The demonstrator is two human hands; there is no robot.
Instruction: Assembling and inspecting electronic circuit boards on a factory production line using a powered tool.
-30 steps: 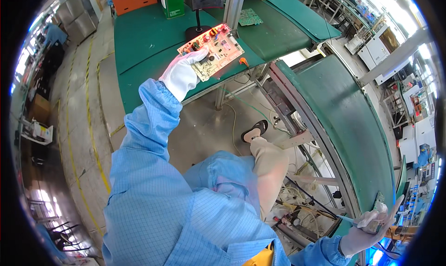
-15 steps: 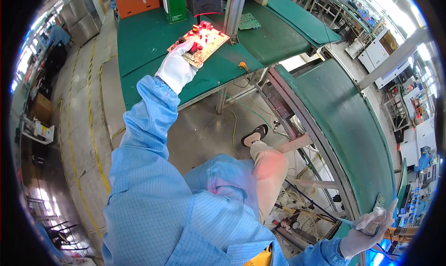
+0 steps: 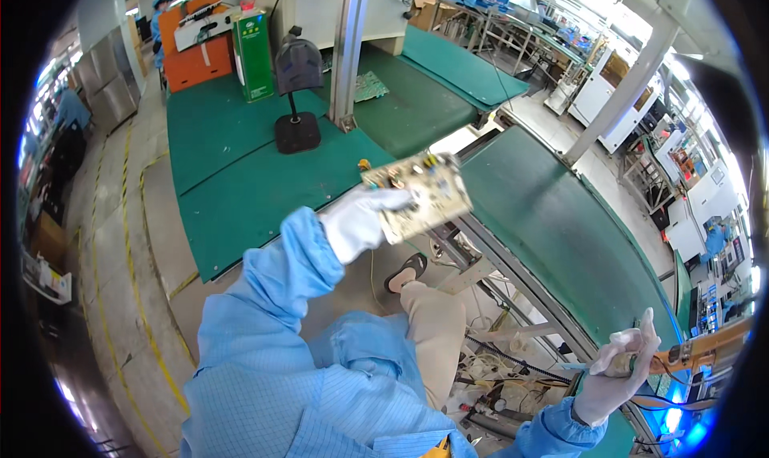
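My left hand (image 3: 356, 222), in a white glove, grips a pale circuit board (image 3: 432, 195) by its near left edge. The board is tilted and a little blurred, with small components on its upper face. It hangs over the gap between the green table (image 3: 240, 218) and the green conveyor belt (image 3: 553, 226). My right hand (image 3: 613, 374), also gloved, is at the lower right by the belt's near end. One finger points up while the others curl around something greyish that I cannot make out. A thin light-blue piece (image 3: 573, 366) shows beside this hand.
A black stand (image 3: 297, 130) with a dark head, a green can (image 3: 253, 58) and an orange box (image 3: 199, 64) stand on the table. A metal post (image 3: 349, 50) rises beside another green board (image 3: 370, 86). An orange-brown bracket (image 3: 709, 350) and cables are near my right hand.
My left hand has carried the circuit board right, from in front of the black stand towards the belt. The bright reddish light on it is gone. The view has shifted; my right hand remains by the belt.
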